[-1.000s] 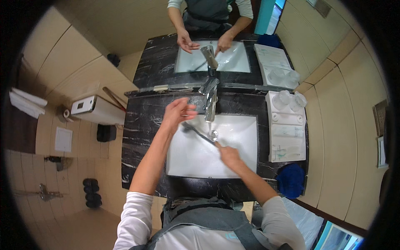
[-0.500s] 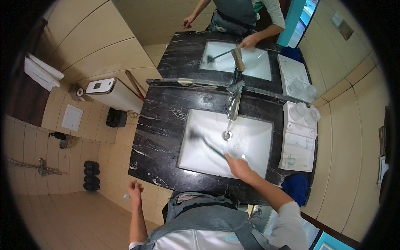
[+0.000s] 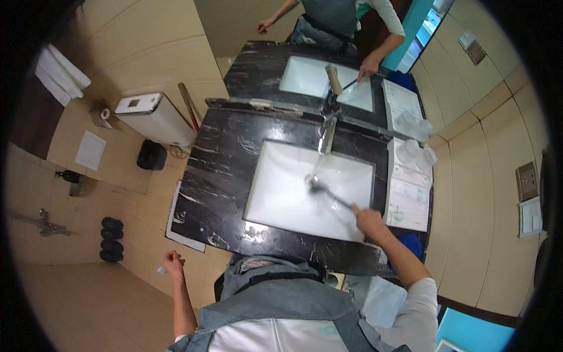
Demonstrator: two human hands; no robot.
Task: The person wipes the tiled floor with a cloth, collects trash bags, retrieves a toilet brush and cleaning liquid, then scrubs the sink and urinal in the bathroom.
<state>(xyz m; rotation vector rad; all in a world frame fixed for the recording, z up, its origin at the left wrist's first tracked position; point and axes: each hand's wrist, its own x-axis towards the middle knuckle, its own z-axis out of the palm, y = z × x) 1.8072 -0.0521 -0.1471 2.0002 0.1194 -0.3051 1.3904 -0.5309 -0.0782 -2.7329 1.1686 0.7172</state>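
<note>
My right hand (image 3: 370, 224) is closed round the dark handle of a long brush (image 3: 337, 198). It hangs over the front right of a white rectangular sink (image 3: 275, 193). The brush head, blurred, is in the basin close to the drain. Above it stands a chrome faucet (image 3: 327, 136) at the sink's back edge; a thin stream of water shows below its spout in the earlier frame. Away from the counter, my left hand (image 3: 174, 262) hangs low at the left with its fingers curled in and nothing visible in them.
Around the sink is a black marbled counter (image 3: 217, 152), with a mirror behind. A white tray (image 3: 407, 202) with clear cups (image 3: 415, 154) lies at its right, near a blue cloth (image 3: 412, 245). A dark bin (image 3: 151, 155) and white cabinet (image 3: 155, 120) stand at the left.
My right hand has moved rightward with the brush, and the brush head has gone from the basin's left side to near the drain. The view has shifted slightly.
</note>
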